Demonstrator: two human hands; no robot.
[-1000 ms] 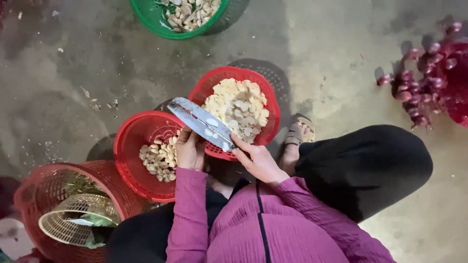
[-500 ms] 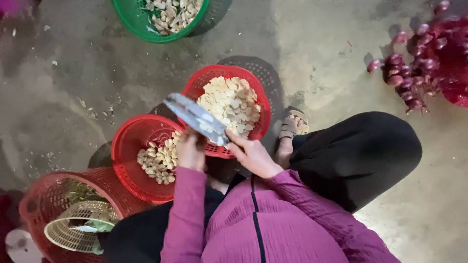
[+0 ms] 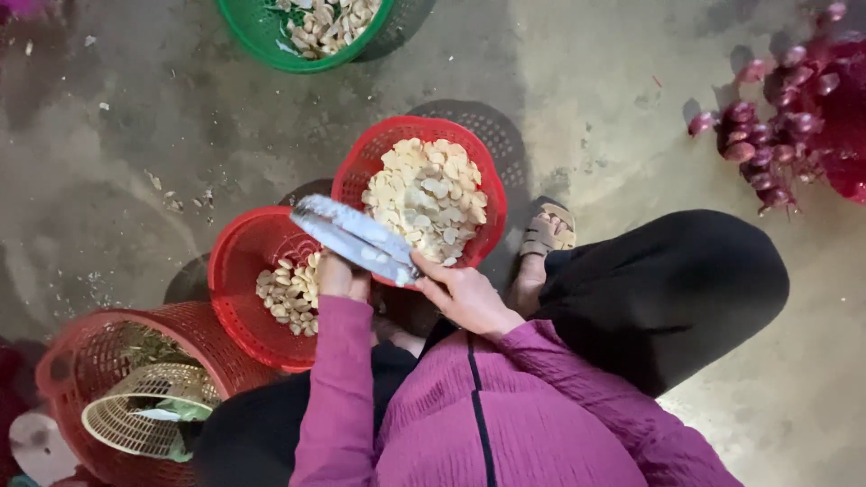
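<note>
From above, both hands grip one broad metal blade [image 3: 356, 239]: the left hand [image 3: 343, 275] closes around its near end, the right hand [image 3: 469, 298] pinches its lower tip. Three red baskets sit on the floor: one at twelve o'clock [image 3: 356, 171] heaped with pale slices, one at nine [image 3: 230, 271], one at eight [image 3: 63, 370]. A green basket [image 3: 248, 32] lies further at eleven.

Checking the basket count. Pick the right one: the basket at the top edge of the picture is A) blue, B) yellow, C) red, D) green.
D: the top basket is green, with pale peeled pieces inside, while the three baskets nearer the hands, such as the full one, are red.
</note>
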